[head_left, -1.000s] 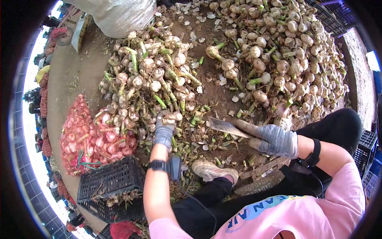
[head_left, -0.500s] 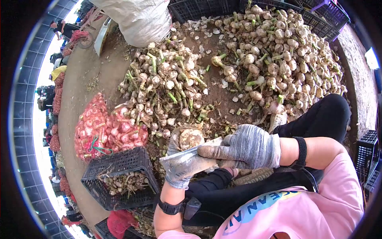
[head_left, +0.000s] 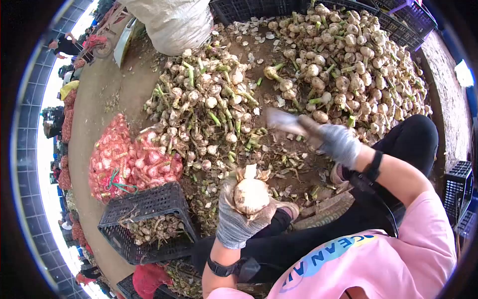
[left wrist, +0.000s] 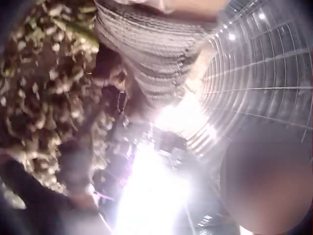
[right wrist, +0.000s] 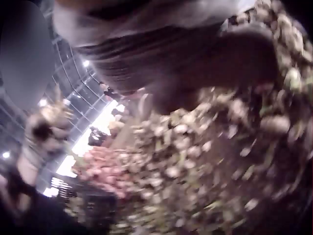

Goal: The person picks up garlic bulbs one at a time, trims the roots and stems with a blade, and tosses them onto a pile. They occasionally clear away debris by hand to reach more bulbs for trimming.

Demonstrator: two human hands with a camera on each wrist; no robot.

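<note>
Since half a second ago we have pulled our two hands apart: the knife no longer lies across the garlic bulb but is swung out to the far right, over the ground between the two heaps, blurred with motion. Our right hand, gloved, is wrapped round the knife's handle, blade pointing left and away. Our left hand, also gloved, has stayed near us and cups the bulb from below, fingers curled round it, the bulb's rounded side facing up, near the middle of the scene above our dark trouser leg.

To the far left lies the pile of untrimmed garlic with green stems; to the far right the larger heap of bulbs. At the left, red mesh sacks of garlic rest on the ground, and nearer us a black crate holds some bulbs. A white sack stands at the far side. The wrist views are too blurred to add much.

What we judge risky: the blade is moving fast and close to our own knee and the other glove; a hasty return stroke could strike the fingers round the bulb. The bulb, held loosely in a dusty glove, could also slip and drop among the cut stems.
</note>
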